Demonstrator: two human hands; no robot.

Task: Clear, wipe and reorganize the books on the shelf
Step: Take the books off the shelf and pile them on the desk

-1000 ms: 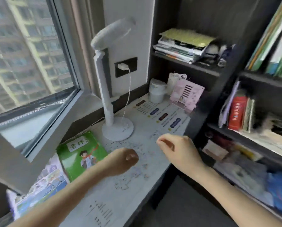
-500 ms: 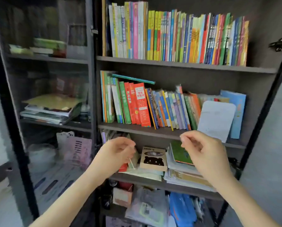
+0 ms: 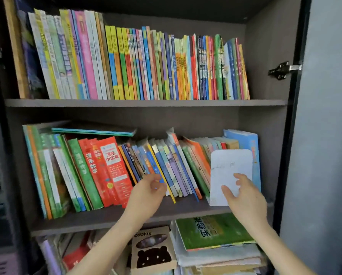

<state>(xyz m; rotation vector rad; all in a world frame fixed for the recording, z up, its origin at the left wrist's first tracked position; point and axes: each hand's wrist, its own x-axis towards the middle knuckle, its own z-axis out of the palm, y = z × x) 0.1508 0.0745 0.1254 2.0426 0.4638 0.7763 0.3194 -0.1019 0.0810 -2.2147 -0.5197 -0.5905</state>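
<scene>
1. two hands reach to the middle shelf (image 3: 106,217), where the books (image 3: 172,165) lean with their tops toward 11 o'clock.
2. left hand (image 3: 149,192) is at the foot of the blue spines with its fingers curled; blur hides whether they grasp one, so i cannot tell.
3. right hand (image 3: 245,199), at 3 o'clock of the left, lays spread, released fingers on a white sheet (image 3: 231,163) standing at the row's 3 o'clock end.
4. red books (image 3: 110,169) stand at 9 o'clock of the left hand.
5. a green book (image 3: 211,231) lies flat at 6 o'clock of the sheet.
</scene>
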